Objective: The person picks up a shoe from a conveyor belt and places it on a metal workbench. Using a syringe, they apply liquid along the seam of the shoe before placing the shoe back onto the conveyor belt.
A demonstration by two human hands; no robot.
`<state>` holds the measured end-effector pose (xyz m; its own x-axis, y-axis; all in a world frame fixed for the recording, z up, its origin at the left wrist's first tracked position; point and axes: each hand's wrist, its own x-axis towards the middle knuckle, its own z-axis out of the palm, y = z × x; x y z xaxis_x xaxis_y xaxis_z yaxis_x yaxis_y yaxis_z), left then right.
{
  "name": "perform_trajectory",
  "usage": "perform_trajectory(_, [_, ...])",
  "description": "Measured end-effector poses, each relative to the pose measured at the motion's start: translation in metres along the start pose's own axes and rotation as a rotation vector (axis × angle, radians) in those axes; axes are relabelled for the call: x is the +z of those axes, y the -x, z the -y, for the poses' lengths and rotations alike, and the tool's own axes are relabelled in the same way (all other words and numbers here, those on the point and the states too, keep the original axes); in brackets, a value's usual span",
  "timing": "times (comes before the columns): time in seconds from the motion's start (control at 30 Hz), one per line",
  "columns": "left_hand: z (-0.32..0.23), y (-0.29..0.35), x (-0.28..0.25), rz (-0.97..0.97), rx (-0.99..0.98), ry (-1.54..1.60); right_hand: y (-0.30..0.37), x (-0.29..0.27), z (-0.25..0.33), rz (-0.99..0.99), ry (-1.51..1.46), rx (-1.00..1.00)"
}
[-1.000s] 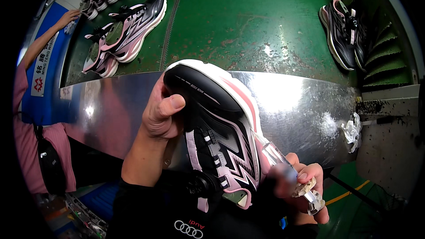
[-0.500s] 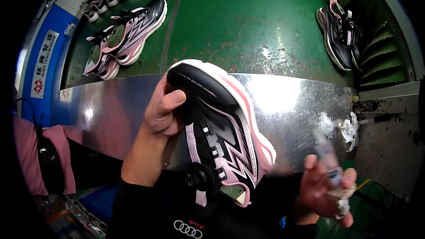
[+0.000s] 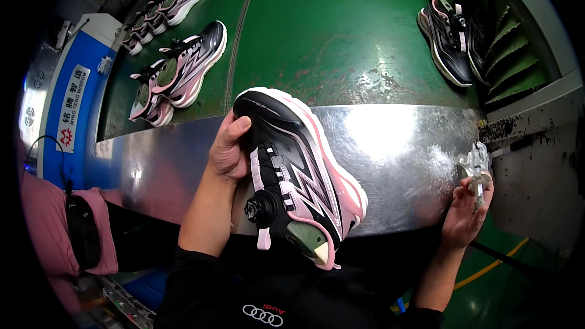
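My left hand (image 3: 228,149) grips a black, pink and white sneaker (image 3: 292,152) near its toe, thumb on the upper. The shoe tilts over the metal table edge, toe away from me, heel toward my chest. A round black lacing dial (image 3: 262,208) sits on its tongue, and a green shoe last (image 3: 304,237) fills the collar. Over by the table's right end, my right hand (image 3: 466,216) is closed around a small whitish, partly see-through thing (image 3: 479,190), too unclear to name. Crumpled white material (image 3: 477,157) lies just beyond those fingertips.
Behind the metal ledge (image 3: 177,164) runs a green conveyor belt (image 3: 317,42). Similar sneakers (image 3: 189,67) stand on its left, and more sneakers (image 3: 448,39) at the right beside green flaps (image 3: 515,58). A blue machine panel (image 3: 73,109) stands left; a grey wall (image 3: 536,158) bounds the right.
My right hand has moved up and outward to the crumpled white material at the table's right end. The sneaker stays in my left hand, shifted slightly left, as the view moved.
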<state>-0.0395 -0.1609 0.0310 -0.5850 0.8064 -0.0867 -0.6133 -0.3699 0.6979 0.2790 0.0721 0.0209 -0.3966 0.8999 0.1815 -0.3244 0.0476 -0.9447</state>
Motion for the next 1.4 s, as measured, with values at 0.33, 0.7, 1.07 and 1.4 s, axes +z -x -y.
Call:
perform_trajectory(0.33, [-0.009,0.008,-0.004,0.004,0.001,-0.174,0.033,-0.007,0.03,0.292,0.567,0.045])
perform_trajectory(0.7, [-0.014,0.139,0.013,-0.278,-0.454,-0.109,-0.003,0.004,0.012,0.44,0.754,-0.254])
perform_trajectory(1.07, [0.073,-0.061,0.095,0.096,-0.329,-0.039,-0.008,-0.001,-0.002,0.408,0.749,-0.265])
perform_trajectory(1.4, [0.01,-0.038,0.007,-0.219,-0.052,-0.379,-0.003,-0.002,-0.007,0.406,0.718,-0.196])
